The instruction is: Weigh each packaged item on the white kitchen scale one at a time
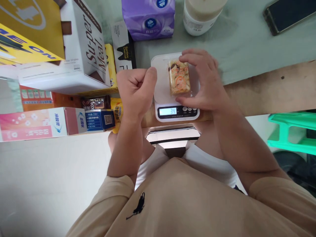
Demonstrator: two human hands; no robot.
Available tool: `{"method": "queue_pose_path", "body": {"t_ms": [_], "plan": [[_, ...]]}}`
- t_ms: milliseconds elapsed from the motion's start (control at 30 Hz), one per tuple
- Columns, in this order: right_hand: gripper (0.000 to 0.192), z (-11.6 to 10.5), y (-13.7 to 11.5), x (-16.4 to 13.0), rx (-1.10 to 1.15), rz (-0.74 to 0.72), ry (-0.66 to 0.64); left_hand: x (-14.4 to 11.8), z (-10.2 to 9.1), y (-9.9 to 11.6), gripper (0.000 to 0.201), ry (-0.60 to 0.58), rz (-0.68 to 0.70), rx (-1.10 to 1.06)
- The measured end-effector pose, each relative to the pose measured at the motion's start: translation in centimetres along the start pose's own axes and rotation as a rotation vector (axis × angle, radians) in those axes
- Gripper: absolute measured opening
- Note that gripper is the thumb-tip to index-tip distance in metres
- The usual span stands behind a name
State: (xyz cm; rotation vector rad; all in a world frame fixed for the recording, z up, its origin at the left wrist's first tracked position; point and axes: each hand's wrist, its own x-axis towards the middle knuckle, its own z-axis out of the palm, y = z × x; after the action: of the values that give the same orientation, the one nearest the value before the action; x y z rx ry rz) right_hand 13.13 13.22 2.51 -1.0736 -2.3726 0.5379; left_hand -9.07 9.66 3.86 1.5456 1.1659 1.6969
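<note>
A small clear packet of a pale nutty snack [179, 80] lies on the white kitchen scale [160, 89]. My right hand [204, 82] curls around the packet, fingers at its top and thumb at its bottom edge. The scale's display [168, 111] reads 34. My left hand [135, 87] is a closed fist with nothing in it, resting at the scale's left edge.
White "Su-per Meal" box [81, 49] and yellow boxes stand at left, with several small cartons [74, 120] below. A purple tissue pack [148, 18], a white jar [199, 16] and a phone [286, 14] lie beyond the scale. A green stool [291, 131] is at right.
</note>
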Motion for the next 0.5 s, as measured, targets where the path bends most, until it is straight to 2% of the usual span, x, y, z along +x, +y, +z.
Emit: {"method": "queue_pose_path", "body": {"t_ms": [167, 267, 333, 500], "plan": [[0.101, -0.44, -0.44, 0.14, 0.014, 0.052, -0.072, 0.1, 0.13, -0.18, 0.07, 0.0, 0.014, -0.009], [0.087, -0.29, -0.59, 0.24, -0.021, 0.073, -0.077, 0.06, 0.23, -0.04, 0.068, 0.032, 0.006, -0.003], [0.081, -0.18, -0.58, 0.25, -0.037, 0.061, -0.036, 0.01, 0.27, 0.13, 0.065, 0.04, -0.011, 0.019], [0.078, -0.58, 0.05, -0.07, -0.133, 0.089, 0.181, -0.05, 0.54, 0.68, 0.06, 0.003, 0.012, 0.054]]}}
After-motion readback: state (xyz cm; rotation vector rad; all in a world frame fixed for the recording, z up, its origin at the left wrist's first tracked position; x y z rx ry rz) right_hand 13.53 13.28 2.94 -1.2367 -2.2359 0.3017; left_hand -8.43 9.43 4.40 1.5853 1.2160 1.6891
